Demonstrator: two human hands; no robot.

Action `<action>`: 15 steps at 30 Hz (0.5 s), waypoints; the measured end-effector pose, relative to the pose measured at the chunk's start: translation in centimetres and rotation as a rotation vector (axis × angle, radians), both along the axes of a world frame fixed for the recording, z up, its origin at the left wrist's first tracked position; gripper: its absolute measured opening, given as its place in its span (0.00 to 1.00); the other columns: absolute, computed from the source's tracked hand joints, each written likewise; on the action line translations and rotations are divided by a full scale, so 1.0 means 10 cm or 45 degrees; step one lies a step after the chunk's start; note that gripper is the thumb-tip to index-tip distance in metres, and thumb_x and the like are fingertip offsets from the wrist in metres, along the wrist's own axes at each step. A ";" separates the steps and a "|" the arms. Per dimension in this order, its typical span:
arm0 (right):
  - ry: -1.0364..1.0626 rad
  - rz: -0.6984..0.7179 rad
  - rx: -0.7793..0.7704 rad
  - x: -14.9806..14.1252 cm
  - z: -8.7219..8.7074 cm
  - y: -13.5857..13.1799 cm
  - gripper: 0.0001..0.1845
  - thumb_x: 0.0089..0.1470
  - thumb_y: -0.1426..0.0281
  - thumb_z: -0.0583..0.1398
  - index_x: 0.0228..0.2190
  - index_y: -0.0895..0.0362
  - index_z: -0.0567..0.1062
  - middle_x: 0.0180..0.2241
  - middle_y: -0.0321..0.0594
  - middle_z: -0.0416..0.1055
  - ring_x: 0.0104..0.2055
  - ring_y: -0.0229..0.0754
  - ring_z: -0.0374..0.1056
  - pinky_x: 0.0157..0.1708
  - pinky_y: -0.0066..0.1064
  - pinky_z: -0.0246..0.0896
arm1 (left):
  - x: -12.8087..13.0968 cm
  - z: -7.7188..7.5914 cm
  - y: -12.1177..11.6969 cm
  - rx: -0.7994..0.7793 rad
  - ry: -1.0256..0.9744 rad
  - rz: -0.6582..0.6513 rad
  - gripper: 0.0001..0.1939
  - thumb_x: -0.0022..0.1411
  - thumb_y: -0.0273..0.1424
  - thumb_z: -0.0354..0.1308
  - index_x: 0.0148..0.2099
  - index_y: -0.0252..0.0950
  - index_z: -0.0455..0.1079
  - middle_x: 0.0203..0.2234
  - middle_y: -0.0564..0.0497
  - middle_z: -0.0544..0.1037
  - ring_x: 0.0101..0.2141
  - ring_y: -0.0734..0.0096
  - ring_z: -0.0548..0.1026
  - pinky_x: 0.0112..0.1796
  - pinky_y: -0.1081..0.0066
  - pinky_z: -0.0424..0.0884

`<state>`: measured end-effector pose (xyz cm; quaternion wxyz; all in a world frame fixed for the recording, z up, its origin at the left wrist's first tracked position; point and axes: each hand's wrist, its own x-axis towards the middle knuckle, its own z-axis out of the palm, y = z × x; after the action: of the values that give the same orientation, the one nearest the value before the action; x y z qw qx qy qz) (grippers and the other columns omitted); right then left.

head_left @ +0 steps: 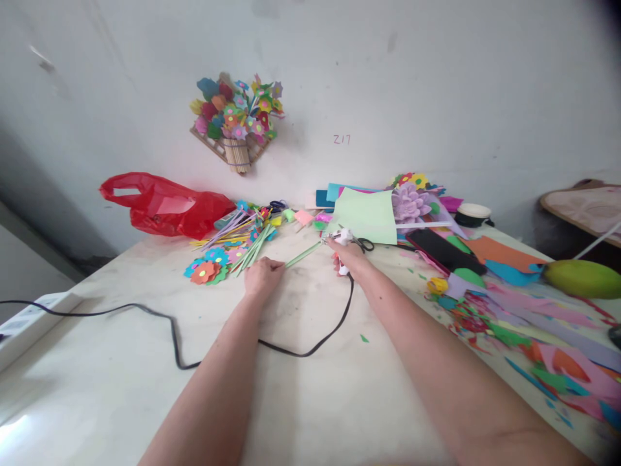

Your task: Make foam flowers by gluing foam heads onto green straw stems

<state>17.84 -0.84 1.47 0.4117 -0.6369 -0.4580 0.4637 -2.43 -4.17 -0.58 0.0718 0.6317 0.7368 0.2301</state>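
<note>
From where I'm standing, I'm seeing two bare hands, the left hand (262, 277) and the right hand (345, 254), both showing slim fingers and rounded knuckles. Behind the left fingers (276, 265), the hand is narrowing into a slender wrist, and the left forearm (220, 375) is showing bare and smooth, broadening farther back. Behind the right fingers, the right forearm (417, 336) is likewise showing bare, widening steadily with distance from the fingertips. A small dark spot (381, 298) is marking it a little way behind the right wrist, and faint creases are lining the skin much farther back from those fingers.
</note>
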 end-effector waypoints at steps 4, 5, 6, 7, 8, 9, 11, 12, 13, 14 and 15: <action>0.003 0.031 0.126 -0.01 -0.03 0.01 0.22 0.46 0.52 0.57 0.22 0.60 0.67 0.13 0.35 0.62 0.12 0.33 0.58 0.10 0.26 0.57 | -0.01 -0.01 0.00 0.113 -0.005 -0.024 0.16 0.51 0.36 0.53 0.41 0.42 0.74 0.37 0.50 0.75 0.38 0.64 0.70 0.36 0.70 0.62; -0.024 0.045 0.181 -0.03 -0.04 0.01 0.22 0.46 0.52 0.57 0.23 0.60 0.68 0.14 0.35 0.63 0.11 0.33 0.58 0.10 0.25 0.57 | -0.01 -0.01 0.00 0.186 -0.008 -0.021 0.16 0.51 0.36 0.53 0.42 0.42 0.73 0.37 0.49 0.75 0.39 0.64 0.70 0.38 0.69 0.62; -0.069 0.059 0.236 -0.04 -0.05 0.02 0.22 0.46 0.52 0.57 0.24 0.60 0.69 0.14 0.35 0.64 0.11 0.33 0.59 0.10 0.25 0.56 | 0.00 0.00 -0.01 0.270 -0.014 -0.017 0.16 0.51 0.36 0.53 0.42 0.41 0.73 0.37 0.49 0.75 0.39 0.63 0.69 0.39 0.68 0.62; -0.128 0.072 0.292 -0.06 -0.05 0.03 0.22 0.46 0.52 0.56 0.25 0.60 0.69 0.14 0.35 0.64 0.12 0.33 0.59 0.11 0.25 0.56 | 0.01 0.01 -0.01 0.351 -0.028 -0.006 0.16 0.51 0.37 0.53 0.41 0.41 0.74 0.36 0.49 0.75 0.39 0.63 0.69 0.39 0.68 0.62; -0.201 0.080 0.347 -0.07 -0.05 0.03 0.22 0.46 0.52 0.56 0.26 0.60 0.70 0.14 0.35 0.65 0.12 0.34 0.60 0.11 0.24 0.56 | 0.02 0.03 -0.02 0.415 -0.060 0.015 0.15 0.52 0.38 0.52 0.38 0.40 0.74 0.34 0.49 0.75 0.38 0.64 0.70 0.38 0.68 0.62; -0.288 0.078 0.404 -0.09 -0.04 0.03 0.22 0.46 0.51 0.56 0.28 0.60 0.71 0.15 0.36 0.65 0.14 0.34 0.62 0.12 0.24 0.56 | 0.04 0.05 -0.03 0.454 -0.121 0.030 0.14 0.52 0.40 0.52 0.35 0.39 0.75 0.30 0.49 0.75 0.35 0.65 0.70 0.36 0.69 0.63; -0.511 0.025 0.519 -0.11 -0.02 0.02 0.23 0.46 0.50 0.55 0.31 0.59 0.72 0.18 0.38 0.69 0.19 0.37 0.66 0.17 0.24 0.58 | 0.09 0.09 -0.05 0.448 -0.351 0.012 0.17 0.53 0.43 0.50 0.29 0.36 0.73 0.23 0.49 0.74 0.26 0.70 0.69 0.29 0.71 0.62; -0.646 -0.014 0.559 -0.12 -0.01 0.00 0.24 0.46 0.50 0.55 0.32 0.58 0.72 0.21 0.40 0.70 0.23 0.39 0.68 0.20 0.25 0.59 | 0.12 0.11 -0.06 0.410 -0.521 -0.041 0.19 0.53 0.44 0.50 0.27 0.35 0.72 0.19 0.50 0.72 0.22 0.73 0.67 0.26 0.72 0.61; -0.787 -0.046 0.585 -0.12 0.01 -0.01 0.24 0.46 0.50 0.55 0.32 0.57 0.72 0.23 0.41 0.71 0.27 0.41 0.69 0.23 0.26 0.60 | 0.16 0.13 -0.07 0.352 -0.710 -0.124 0.20 0.53 0.46 0.50 0.27 0.34 0.71 0.17 0.51 0.71 0.18 0.75 0.65 0.23 0.74 0.60; -0.918 -0.062 0.601 -0.12 0.02 -0.03 0.23 0.47 0.51 0.55 0.34 0.57 0.72 0.26 0.43 0.72 0.31 0.43 0.69 0.26 0.28 0.60 | 0.20 0.15 -0.09 0.279 -0.895 -0.227 0.21 0.53 0.47 0.50 0.27 0.33 0.70 0.16 0.52 0.70 0.16 0.78 0.63 0.21 0.75 0.58; -1.026 -0.064 0.608 -0.12 0.03 -0.04 0.22 0.48 0.52 0.55 0.36 0.56 0.71 0.29 0.43 0.73 0.34 0.45 0.69 0.29 0.29 0.59 | 0.25 0.16 -0.11 0.201 -1.066 -0.321 0.22 0.52 0.48 0.51 0.28 0.32 0.70 0.16 0.51 0.71 0.15 0.79 0.63 0.19 0.75 0.56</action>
<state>16.63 -1.28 1.81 0.3471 -0.6646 -0.6597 0.0508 0.03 -5.25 1.03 0.3430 0.5727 0.5415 0.5110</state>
